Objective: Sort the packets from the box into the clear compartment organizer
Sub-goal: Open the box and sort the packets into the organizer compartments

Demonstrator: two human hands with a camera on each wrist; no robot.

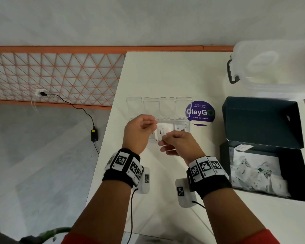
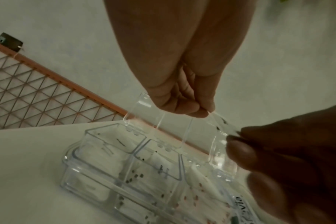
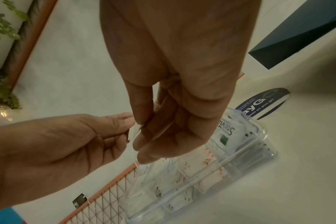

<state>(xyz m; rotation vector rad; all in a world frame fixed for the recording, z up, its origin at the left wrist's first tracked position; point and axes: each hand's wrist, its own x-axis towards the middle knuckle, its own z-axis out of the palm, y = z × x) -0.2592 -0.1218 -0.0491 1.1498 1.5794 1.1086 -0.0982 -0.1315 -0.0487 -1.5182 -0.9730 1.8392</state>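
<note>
Both my hands hover just above the clear compartment organizer point(image 1: 167, 107), whose lids stand open. My left hand point(image 1: 154, 123) and my right hand point(image 1: 165, 138) each pinch an end of a thin white packet point(image 2: 222, 123), which shows edge-on. In the right wrist view the right hand point(image 3: 144, 145) holds what looks like a thin stack of packets point(image 3: 159, 131), and the left hand point(image 3: 128, 121) pinches its near edge. The organizer point(image 2: 109, 166) holds white packets in several compartments, Stevia packets point(image 3: 228, 133) in the right one. The dark box point(image 1: 289, 173) at the right is open, with loose packets point(image 1: 253, 171) inside.
A round purple ClayGo sticker point(image 1: 201, 112) lies right of the organizer. A clear lidded storage bin point(image 1: 271, 67) stands at the back right. The table's left edge point(image 1: 106, 131) drops to the floor, where a power adapter point(image 1: 94, 135) and an orange lattice panel point(image 1: 51, 76) are.
</note>
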